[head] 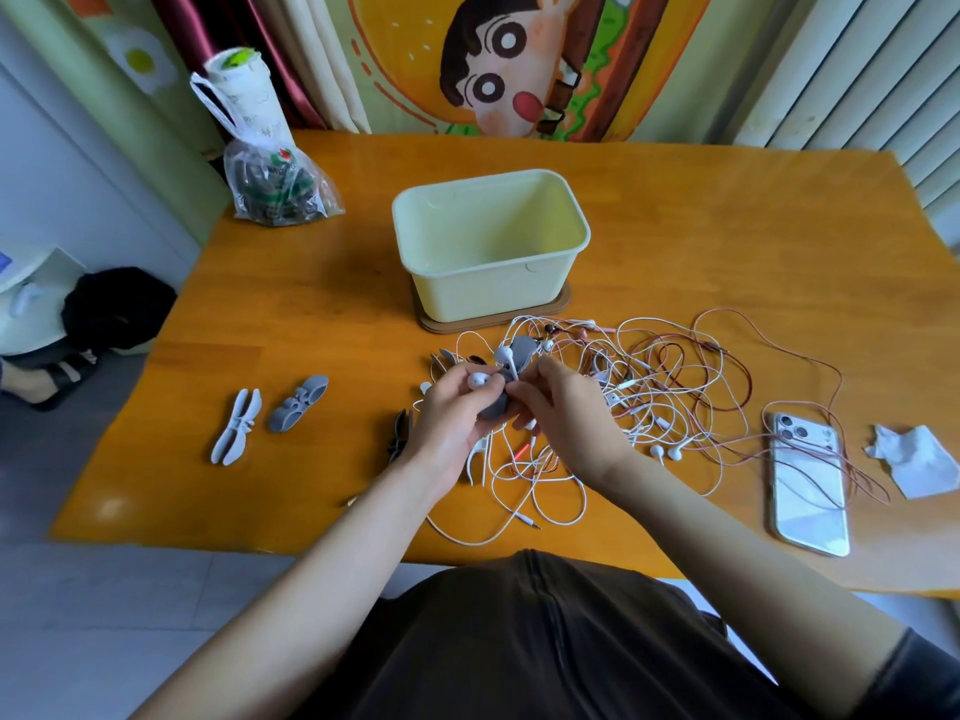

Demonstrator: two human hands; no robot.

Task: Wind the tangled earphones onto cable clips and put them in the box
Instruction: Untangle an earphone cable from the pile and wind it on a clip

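I see my left hand [447,407] and right hand [558,407] both pinched on a grey cable clip [511,376] with white earbuds [491,368], just in front of the pale box [491,283]. Tangled earphones [649,397] lie right of it on the table [311,314].

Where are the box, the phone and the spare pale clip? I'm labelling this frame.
box [545,280]: head view, bare front wall.
phone [808,485]: head view, middle of its back.
pale clip [236,433]: head view, its middle, left on table.

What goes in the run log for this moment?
both hands on grey cable clip | earphone tangle on table | box empty
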